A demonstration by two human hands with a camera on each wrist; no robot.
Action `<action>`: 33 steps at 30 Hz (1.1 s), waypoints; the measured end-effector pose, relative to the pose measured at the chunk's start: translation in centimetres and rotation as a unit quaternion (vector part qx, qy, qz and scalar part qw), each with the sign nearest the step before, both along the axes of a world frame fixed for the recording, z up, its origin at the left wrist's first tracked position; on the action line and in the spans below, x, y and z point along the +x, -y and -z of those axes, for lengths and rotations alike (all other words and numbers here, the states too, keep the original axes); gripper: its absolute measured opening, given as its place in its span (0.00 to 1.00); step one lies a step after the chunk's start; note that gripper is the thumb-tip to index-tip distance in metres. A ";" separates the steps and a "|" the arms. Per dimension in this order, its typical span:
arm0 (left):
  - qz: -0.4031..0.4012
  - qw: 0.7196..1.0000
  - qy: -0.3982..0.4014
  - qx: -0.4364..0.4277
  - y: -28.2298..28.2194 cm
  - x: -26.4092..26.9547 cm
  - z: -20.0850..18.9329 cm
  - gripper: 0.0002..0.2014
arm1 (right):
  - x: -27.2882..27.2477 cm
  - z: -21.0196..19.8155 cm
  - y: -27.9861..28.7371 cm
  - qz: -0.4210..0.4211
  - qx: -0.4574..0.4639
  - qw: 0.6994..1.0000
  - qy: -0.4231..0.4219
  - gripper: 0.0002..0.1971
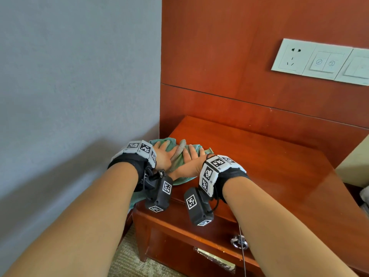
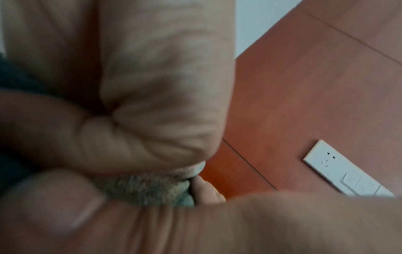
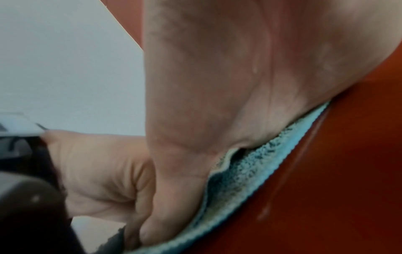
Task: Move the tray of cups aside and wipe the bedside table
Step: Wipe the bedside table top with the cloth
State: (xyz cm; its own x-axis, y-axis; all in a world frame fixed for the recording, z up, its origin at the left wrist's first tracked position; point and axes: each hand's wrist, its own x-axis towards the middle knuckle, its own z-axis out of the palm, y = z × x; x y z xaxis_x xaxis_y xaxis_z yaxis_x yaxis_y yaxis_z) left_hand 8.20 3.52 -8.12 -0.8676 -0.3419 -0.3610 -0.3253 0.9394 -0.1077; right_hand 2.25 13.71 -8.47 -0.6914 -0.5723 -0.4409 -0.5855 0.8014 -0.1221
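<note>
- The table point(image 1: 259, 166), red-brown and glossy, stands in the corner where the grey wall point(image 1: 79, 76) meets the wood panel point(image 1: 239, 56). Most of its top lies bare to the right and rear of the hands.
- No tray or cups show in any view, so I judge that part of the task done; where the tray stands cannot be told.
- The cloth point(image 1: 180, 156), teal towelling and bunched, lies on the table's near-left corner, one end hanging off the left edge under the left wrist.
- The left hand point(image 1: 164, 154) lies flat on the cloth's left part, fingers fairly straight and pressing down, not curled round it.
- The right hand point(image 1: 191, 156) presses the cloth beside it, the two hands touching at the thumbs. The right wrist view shows the palm's heel bearing on the cloth's edge against the wood; the fingers look stretched rather than gripping.
- The step in hand looks like wiping, begun at the left corner.
- To do it well: keep both palms flat so the cloth stays spread, and sweep in overlapping passes from the wall side toward the right, then along the back by the panel.
- Draw the hanging end up first, or it may drag and pull the cloth off the edge.
- A switch plate point(image 1: 319, 60) sits high on the panel, well clear of the wiping.
</note>
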 end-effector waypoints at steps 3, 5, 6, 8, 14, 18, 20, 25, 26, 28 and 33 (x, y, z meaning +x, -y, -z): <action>0.021 1.000 -0.006 -0.016 -0.2 -0.8 -0.9 0.34 | -1.3 0.1 0.7 0.021 -0.005 1.000 0.018 0.55; 0.020 1.000 0.005 -0.015 0.3 -1.8 -1.2 0.34 | -2.4 0.5 1.2 0.005 -0.011 1.000 -0.001 0.56; 0.015 1.000 0.009 -0.008 0.5 -2.4 -1.3 0.35 | -3.0 0.5 1.3 0.005 -0.025 1.000 0.004 0.57; 0.006 1.000 0.010 0.012 1.0 -3.8 -1.4 0.36 | -4.5 0.2 1.5 0.014 -0.034 0.999 0.027 0.57; 0.001 0.999 -0.016 0.046 3.3 -8.3 -0.7 0.38 | -9.1 -0.5 2.9 0.028 -0.014 0.999 0.039 0.56; -0.013 0.998 -0.019 0.063 4.4 -11.9 -0.8 0.41 | -12.5 -0.8 3.8 0.014 -0.046 0.998 0.037 0.53; -0.009 0.998 -0.019 0.061 4.8 -13.7 -1.1 0.42 | -14.4 -1.0 4.2 -0.002 -0.051 0.998 0.026 0.52; -0.003 0.999 -0.033 0.017 5.7 -18.1 -0.4 0.40 | -17.9 -0.4 5.2 0.047 -0.016 0.998 0.039 0.59; -0.007 0.999 -0.035 0.021 5.8 -18.8 -0.3 0.40 | -18.5 -0.2 5.3 0.045 -0.019 0.998 0.035 0.59; -0.017 0.998 -0.048 0.030 5.9 -19.7 -0.4 0.38 | -19.3 0.0 5.3 0.035 -0.031 0.999 0.016 0.60; -0.057 0.996 -0.062 0.009 4.9 -20.9 -0.1 0.35 | -20.0 -0.6 3.3 0.011 -0.055 0.998 0.032 0.58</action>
State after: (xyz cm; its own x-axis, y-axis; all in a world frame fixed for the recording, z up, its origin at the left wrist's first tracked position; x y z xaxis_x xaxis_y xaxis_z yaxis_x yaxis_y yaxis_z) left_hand -12.73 -1.43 -8.03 -0.8620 -0.4350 -0.2603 -0.4395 0.8972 -0.0439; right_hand -17.79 10.41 -7.89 -0.6770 -0.6043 -0.4200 -0.5553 0.7940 -0.2473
